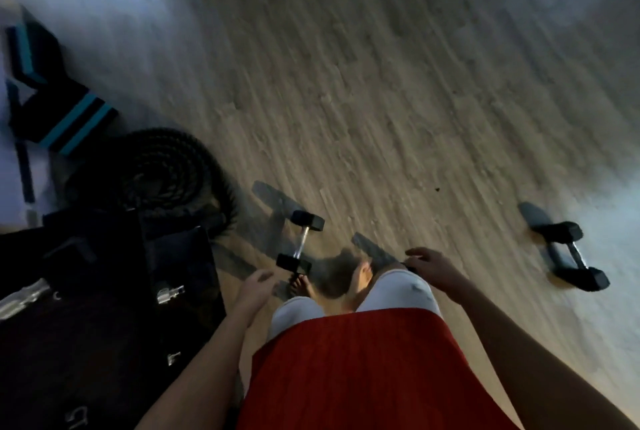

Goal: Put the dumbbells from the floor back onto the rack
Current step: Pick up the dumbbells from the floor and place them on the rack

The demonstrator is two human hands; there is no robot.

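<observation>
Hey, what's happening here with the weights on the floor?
A person stands over a wooden floor with both hands empty. The left hand hangs open near the nearer dumbbell by their feet; the right hand is open too. A second dumbbell lies farther right. Neither has been picked up yet.

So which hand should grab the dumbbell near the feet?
Probably the left hand: it is empty and close beside that dumbbell, while the right hand is farther away.
</observation>
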